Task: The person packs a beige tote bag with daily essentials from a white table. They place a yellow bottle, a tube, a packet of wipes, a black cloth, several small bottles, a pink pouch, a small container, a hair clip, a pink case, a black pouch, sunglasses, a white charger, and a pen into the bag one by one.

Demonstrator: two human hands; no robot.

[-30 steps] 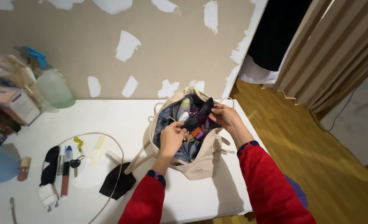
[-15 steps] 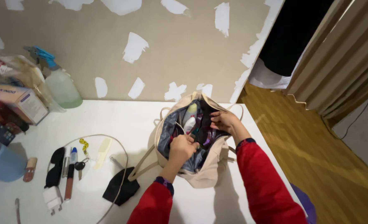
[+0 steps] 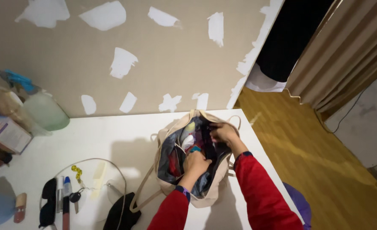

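Note:
A beige handbag [image 3: 206, 198] stands open on the white table [image 3: 120, 136], stuffed with small things, among them a white bottle [image 3: 187, 142]. My left hand [image 3: 195, 162] is pushed down into the middle of the bag with its fingers curled; what they hold is hidden. My right hand [image 3: 224, 133] reaches in at the far right side, fingers closed on the dark lining by the rim. Both arms wear red sleeves. The black sunglasses that I held before are not visible among the contents.
Left of the bag lie its long strap [image 3: 141, 192], a black cloth [image 3: 119, 215], a key [image 3: 74, 196], tubes and a second pair of dark sunglasses [image 3: 48, 203]. A spray bottle [image 3: 44, 111] and a box [image 3: 6, 134] stand far left. The table's right edge drops to wooden floor [image 3: 324, 179].
The black sunglasses went from between both hands down into the bag. My left hand sank deeper inside, my right hand moved to the rim. The camera moved closer and tilted up.

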